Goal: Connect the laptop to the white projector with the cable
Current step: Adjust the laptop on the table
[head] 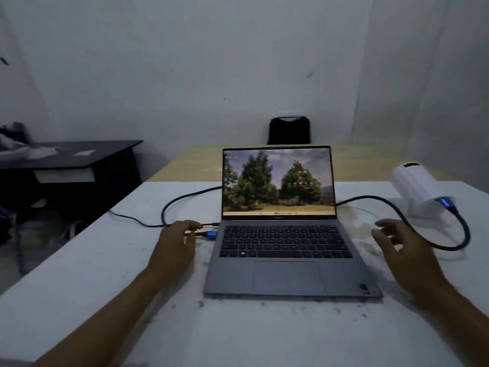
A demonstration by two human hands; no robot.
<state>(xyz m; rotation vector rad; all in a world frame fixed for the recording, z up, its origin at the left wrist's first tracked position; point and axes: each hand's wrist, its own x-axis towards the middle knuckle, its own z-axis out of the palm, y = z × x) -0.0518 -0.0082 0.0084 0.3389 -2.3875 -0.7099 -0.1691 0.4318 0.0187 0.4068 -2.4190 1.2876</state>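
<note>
left hand (176, 241): fingers pinched on the cable right behind the blue plug (212, 235), which sits at the laptop's left edge; can't tell if it's fully in
right hand (399, 241): spread loose, holding nothing, just off the laptop's right side
laptop (287, 258): grey, lid up, tree wallpaper showing, mid desk (79, 282)
cable (434, 229): dark, loops behind the screen
white projector (415, 188): far right, lit plug already in
progress: looks nearly done, only the laptop end left

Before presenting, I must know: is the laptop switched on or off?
On. The laptop is open and its screen glows with a picture of trees.
</note>
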